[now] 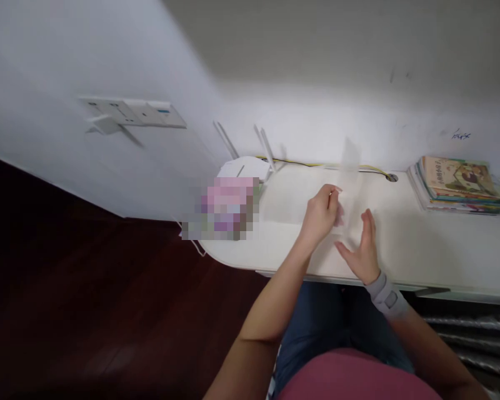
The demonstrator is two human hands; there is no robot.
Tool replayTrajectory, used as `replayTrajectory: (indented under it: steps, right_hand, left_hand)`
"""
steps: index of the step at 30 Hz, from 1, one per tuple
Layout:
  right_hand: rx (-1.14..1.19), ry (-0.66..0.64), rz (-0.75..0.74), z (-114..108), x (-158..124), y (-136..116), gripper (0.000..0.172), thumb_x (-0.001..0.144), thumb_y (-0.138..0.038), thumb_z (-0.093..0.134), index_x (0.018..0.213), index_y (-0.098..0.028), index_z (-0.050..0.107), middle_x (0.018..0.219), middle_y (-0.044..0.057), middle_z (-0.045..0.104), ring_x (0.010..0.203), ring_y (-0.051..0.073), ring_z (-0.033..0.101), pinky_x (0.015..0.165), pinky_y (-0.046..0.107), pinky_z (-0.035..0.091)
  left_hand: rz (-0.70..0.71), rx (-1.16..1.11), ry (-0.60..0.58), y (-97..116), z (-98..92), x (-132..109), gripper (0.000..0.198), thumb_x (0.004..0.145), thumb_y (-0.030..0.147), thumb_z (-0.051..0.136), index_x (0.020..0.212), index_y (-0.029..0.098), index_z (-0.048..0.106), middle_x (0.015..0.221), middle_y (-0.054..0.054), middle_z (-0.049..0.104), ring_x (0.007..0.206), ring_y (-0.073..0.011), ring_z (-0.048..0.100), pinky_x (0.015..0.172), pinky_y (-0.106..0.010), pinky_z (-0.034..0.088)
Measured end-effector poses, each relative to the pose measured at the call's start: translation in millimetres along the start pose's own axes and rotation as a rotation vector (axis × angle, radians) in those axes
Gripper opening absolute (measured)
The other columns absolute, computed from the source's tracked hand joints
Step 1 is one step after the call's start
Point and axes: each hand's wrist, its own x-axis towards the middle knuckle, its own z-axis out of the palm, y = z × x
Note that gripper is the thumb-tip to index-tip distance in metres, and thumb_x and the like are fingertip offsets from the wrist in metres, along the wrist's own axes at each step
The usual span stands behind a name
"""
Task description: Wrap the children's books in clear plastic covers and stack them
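At the pinched fingertips of the left hand [321, 212] is a thin, translucent sheet [348, 189], most of it showing just to the right of them, over the white desk [404, 244]. Its long axis runs roughly upright in the view, one end toward the wall [316, 122], the other toward the person; motion blurs its outline, and a pinkish patch shows low on it. The left hand is closed on its left edge. Nearby, the right hand [360, 253] is spread, thumb and fingers well apart; whether it touches the sheet I cannot tell. Farther out stand a white router [250, 166], left, and stacked books [462, 186], right.
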Motion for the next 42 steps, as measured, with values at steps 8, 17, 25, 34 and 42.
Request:
replayTrajectory:
  steps: [8,17,25,34,42]
  right_hand:
    - [-0.251,0.274,-0.149,-95,8,42,0.039,0.092,-0.025,0.042,0.13,-0.027,0.047,0.134,0.011,0.047,0.13,0.028,0.04,0.103,0.053,0.036]
    - [-0.735,-0.517,-0.199,-84,-44,81,0.046,0.093,-0.039,0.038,0.133,-0.019,0.048,0.138,0.017,0.048,0.125,0.033,0.045,0.097,0.054,0.037]
    - [-0.816,-0.405,-0.189,-121,-47,96,0.039,0.094,-0.04,0.038,0.117,-0.018,0.059,0.13,0.018,0.054,0.112,0.028,0.055,0.088,0.043,0.045]
    - [-0.568,-0.49,-0.326,-52,-31,57,0.053,0.094,-0.048,0.035,0.134,-0.016,0.048,0.146,0.018,0.037,0.134,0.032,0.034,0.103,0.05,0.032]
    - [-0.543,-0.576,-0.31,-41,-39,52,0.056,0.089,-0.054,0.044,0.136,-0.023,0.047,0.144,0.017,0.041,0.131,0.037,0.036,0.101,0.054,0.031]
  left_hand:
    - [-0.079,-0.288,0.251,-34,-28.2,-23,0.023,0.087,0.04,0.045,0.095,0.023,0.059,0.043,0.01,0.038,0.03,-0.007,0.028,0.034,-0.019,0.022]
    - [-0.274,0.809,-0.068,-108,-5.1,-49,0.04,0.094,0.025,0.032,0.128,0.015,0.049,0.086,-0.012,0.07,0.081,-0.0243,0.066,0.074,-0.034,0.046]
    - [-0.081,1.019,0.1,-100,-53.7,-25,0.039,0.091,0.025,0.04,0.127,0.016,0.052,0.118,-0.015,0.059,0.107,-0.0264,0.057,0.086,-0.036,0.046]
    - [-0.481,1.288,0.151,-132,-152.9,4,0.053,0.088,0.029,0.041,0.129,-0.004,0.043,0.138,-0.033,0.038,0.126,-0.0447,0.038,0.096,-0.055,0.036]
    - [-0.493,1.326,0.047,-112,-163.5,-20,0.037,0.09,0.022,0.031,0.114,0.006,0.054,0.104,-0.025,0.064,0.097,-0.0343,0.062,0.078,-0.043,0.047]
